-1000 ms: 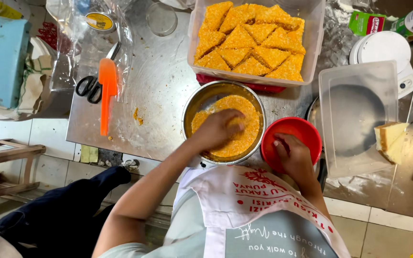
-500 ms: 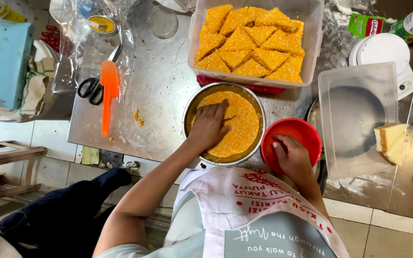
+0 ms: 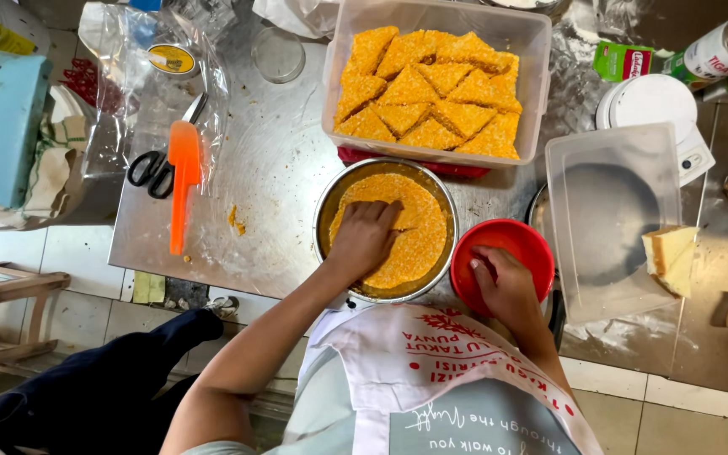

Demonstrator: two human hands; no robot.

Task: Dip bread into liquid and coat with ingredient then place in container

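Breadcrumbs [image 3: 419,244], orange and coarse, fill a round metal pan [image 3: 323,221] at table centre. At 12 o'clock from the pan stands a clear plastic tub [image 3: 440,17] stacked with crumbed triangles [image 3: 431,97]. At 3 o'clock sits a red bowl [image 3: 507,240]. The left hand [image 3: 364,240] lies flat on the crumbs, fingers together and extended, gripping nothing. The right hand [image 3: 503,282] rests inside the red bowl, fingers loosely curled; whether they hold anything cannot be told. An orange spatula [image 3: 183,181] lies at 9 o'clock.
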